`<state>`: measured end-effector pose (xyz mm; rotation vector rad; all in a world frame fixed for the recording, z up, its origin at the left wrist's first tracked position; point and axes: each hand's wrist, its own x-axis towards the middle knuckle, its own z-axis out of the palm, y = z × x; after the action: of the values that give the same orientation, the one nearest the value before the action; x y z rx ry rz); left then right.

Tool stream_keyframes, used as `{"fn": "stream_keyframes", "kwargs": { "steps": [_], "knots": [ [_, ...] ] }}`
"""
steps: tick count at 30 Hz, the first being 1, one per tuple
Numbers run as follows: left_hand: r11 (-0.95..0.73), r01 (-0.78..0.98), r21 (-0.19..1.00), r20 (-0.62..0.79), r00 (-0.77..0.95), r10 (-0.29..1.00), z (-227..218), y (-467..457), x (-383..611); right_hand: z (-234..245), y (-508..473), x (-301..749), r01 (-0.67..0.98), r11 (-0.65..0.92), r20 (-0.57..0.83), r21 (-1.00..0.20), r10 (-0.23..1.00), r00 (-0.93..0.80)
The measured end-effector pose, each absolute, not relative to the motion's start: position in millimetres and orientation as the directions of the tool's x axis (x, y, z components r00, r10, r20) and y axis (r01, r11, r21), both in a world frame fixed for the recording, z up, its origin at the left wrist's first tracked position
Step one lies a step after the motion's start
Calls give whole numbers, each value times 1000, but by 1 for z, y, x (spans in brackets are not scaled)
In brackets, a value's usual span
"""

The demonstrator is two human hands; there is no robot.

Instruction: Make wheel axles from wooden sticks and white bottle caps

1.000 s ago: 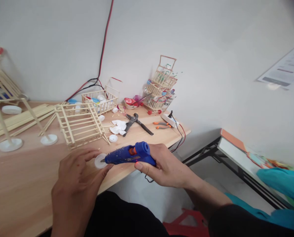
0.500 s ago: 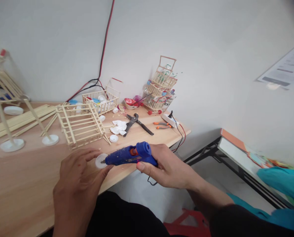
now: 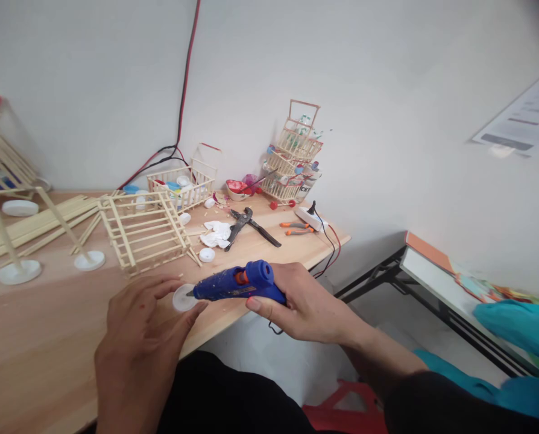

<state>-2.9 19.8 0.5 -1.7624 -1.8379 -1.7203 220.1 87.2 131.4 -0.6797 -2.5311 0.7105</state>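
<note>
My right hand (image 3: 303,304) grips a blue glue gun (image 3: 236,283) with an orange trigger, its nozzle resting on the middle of a small white round cap (image 3: 182,298). My left hand (image 3: 136,343) pinches that cap between thumb and fingers, just above the wooden table (image 3: 47,343) near its front edge. A black cord hangs below the gun.
A stick-built wooden crate frame (image 3: 143,230) lies behind the hands. White discs on stick legs (image 3: 11,271), loose sticks, small stick baskets (image 3: 292,163), black pliers (image 3: 246,224), orange-handled cutters (image 3: 296,228) and a white power strip (image 3: 310,218) sit farther back. A second table (image 3: 436,280) stands right.
Hands, gun and cap keep the same pose; only the head camera has shifted slightly.
</note>
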Motion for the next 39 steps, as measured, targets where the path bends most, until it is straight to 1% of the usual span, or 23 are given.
{"fn": "stream_keyframes", "kwargs": {
  "steps": [5, 11, 23, 25, 34, 39],
  "knots": [
    [-300, 754, 584, 717, -306, 627, 1, 19, -4, 133, 87, 220, 352, 736, 240, -578, 565, -789],
    [-289, 719, 633, 682, -341, 647, 9, 16, 2, 135, 86, 222, 339, 729, 227, -594, 556, -799],
    [-296, 721, 626, 686, -329, 649, 8, 15, 2, 132, 86, 220, 322, 763, 265, -561, 534, -803],
    [-298, 736, 608, 699, -318, 641, 7, 16, 0, 132, 86, 219, 318, 768, 273, -556, 530, -803],
    [-299, 744, 598, 696, -297, 654, 3, 17, -4, 132, 87, 218, 329, 764, 256, -555, 533, -806],
    [-277, 755, 595, 697, -313, 645, 5, 17, -1, 133, 86, 218, 345, 748, 231, -567, 546, -806]
  ]
}}
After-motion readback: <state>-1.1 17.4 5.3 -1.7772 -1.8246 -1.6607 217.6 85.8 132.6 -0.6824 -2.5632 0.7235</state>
